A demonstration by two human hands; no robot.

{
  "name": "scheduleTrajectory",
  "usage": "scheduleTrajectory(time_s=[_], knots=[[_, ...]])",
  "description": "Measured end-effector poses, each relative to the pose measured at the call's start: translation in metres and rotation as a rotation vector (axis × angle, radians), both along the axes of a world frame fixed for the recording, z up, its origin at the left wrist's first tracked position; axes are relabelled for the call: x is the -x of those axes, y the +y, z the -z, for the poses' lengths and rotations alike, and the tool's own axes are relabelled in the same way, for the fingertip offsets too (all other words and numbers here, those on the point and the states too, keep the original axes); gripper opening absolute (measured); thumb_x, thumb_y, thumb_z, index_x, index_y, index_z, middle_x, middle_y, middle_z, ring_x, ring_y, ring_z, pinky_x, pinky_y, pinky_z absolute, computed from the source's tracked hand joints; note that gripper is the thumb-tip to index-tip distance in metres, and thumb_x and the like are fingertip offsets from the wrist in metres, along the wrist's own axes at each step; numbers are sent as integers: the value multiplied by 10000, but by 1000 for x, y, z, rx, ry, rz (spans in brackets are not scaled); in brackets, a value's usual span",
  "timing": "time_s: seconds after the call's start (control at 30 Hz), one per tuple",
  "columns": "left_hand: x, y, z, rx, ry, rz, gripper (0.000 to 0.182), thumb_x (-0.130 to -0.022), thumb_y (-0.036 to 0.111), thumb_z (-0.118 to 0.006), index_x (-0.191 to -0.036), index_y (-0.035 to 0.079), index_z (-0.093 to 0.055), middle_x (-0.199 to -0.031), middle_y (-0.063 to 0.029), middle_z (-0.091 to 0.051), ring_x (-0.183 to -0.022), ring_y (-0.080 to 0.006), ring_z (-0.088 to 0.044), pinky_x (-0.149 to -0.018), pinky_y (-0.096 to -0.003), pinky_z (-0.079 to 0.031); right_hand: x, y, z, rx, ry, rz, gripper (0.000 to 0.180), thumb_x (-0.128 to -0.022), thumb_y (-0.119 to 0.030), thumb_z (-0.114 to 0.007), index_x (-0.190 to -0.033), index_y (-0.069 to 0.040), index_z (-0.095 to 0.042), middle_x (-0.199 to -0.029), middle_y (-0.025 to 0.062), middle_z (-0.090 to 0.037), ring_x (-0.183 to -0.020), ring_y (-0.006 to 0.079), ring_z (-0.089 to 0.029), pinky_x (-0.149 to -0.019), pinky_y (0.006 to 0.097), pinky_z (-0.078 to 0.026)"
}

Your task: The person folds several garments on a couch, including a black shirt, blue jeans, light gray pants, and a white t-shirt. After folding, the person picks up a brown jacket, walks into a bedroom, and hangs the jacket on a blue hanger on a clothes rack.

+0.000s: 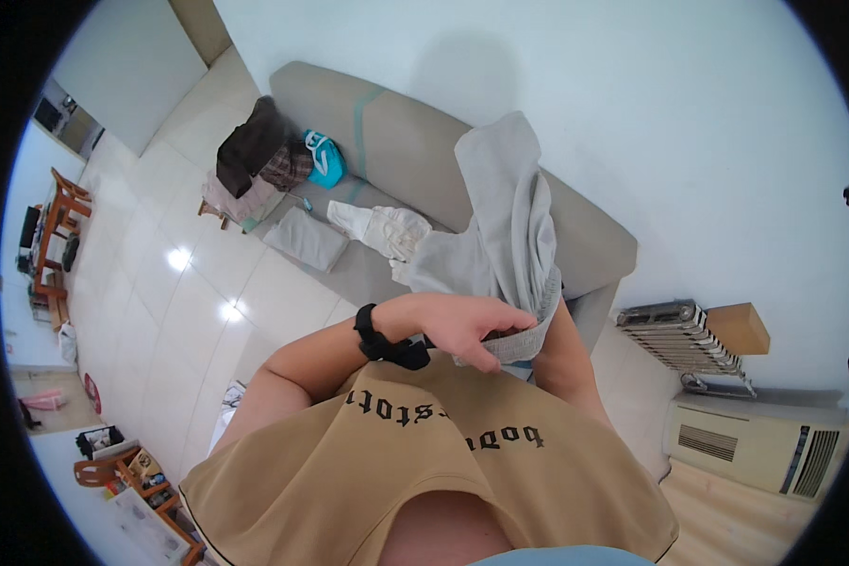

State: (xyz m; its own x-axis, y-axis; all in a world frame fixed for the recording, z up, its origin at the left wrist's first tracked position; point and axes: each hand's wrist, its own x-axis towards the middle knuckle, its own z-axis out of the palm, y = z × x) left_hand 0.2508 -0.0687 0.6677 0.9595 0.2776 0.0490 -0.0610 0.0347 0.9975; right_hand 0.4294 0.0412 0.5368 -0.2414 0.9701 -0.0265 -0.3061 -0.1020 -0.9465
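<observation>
A pair of light grey trousers [499, 212] with an elastic waistband [516, 347] hangs in front of my chest, the waist end towards me. One leg stretches up in front of the sofa back, while other cloth of it falls towards the seat. My left hand [467, 329], with a black band on its wrist, is at the waistband. Its fingers reach into the waist opening and its thumb stays outside, near the edge. My right forearm [569, 361] passes behind the waistband, and the cloth hides my right hand.
On the grey sofa [410, 166] lie a white garment [385, 230], a folded light grey cloth [308, 239], a turquoise bag [324, 159] and a dark garment [247, 148]. An oil radiator [679, 336], a cardboard box [739, 329] and a beige air conditioner [743, 442] stand at right. Wooden furniture [49, 247] is far left.
</observation>
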Motion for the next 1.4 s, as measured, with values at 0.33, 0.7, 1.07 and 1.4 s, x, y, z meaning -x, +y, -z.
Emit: scheduleTrajectory(time_s=[0.33,0.7,1.07,1.4], knots=[[15,43,-25,134,-230,-481,396,-1015,99,-743,-1393,24,-652,-1094,33,-734,-942,-37,-627,-777,-225,-511,5,34,-32,-166,108,96,535,-1001,-192,-767,-1463,-34,-549,-1348,73,-678,-1127,195,-678,-999,357,-569],[12,131,31,-590,162,-1409,224,-1050,185,-651,-1164,-9,-649,-897,-238,-692,-827,-285,-715,-714,-416,-527,41,-12,-31,-283,165,347,617,-972,-125,-814,-1507,-30,-522,-1423,79,-652,-1242,182,-653,-1063,350,-551],[118,218,139,-797,543,-1393,434,-1002,375,-673,-1184,-18,-703,-1117,-285,-738,-1012,-475,-699,-875,-490,-558,20,-46,-38,399,452,-137,461,-1134,-268,-449,-1510,-23,-558,-1514,117,-621,-1345,269,-630,-1150,428,-503],[120,153,140,-461,447,-1350,529,-912,298,-853,-1310,17,-648,-1204,-134,-726,-1123,-224,-702,-916,-374,-581,-7,-39,-101,17,597,-79,320,-1143,-259,-513,-1318,-35,-661,-1273,61,-692,-1168,199,-631,-1032,428,-487]])
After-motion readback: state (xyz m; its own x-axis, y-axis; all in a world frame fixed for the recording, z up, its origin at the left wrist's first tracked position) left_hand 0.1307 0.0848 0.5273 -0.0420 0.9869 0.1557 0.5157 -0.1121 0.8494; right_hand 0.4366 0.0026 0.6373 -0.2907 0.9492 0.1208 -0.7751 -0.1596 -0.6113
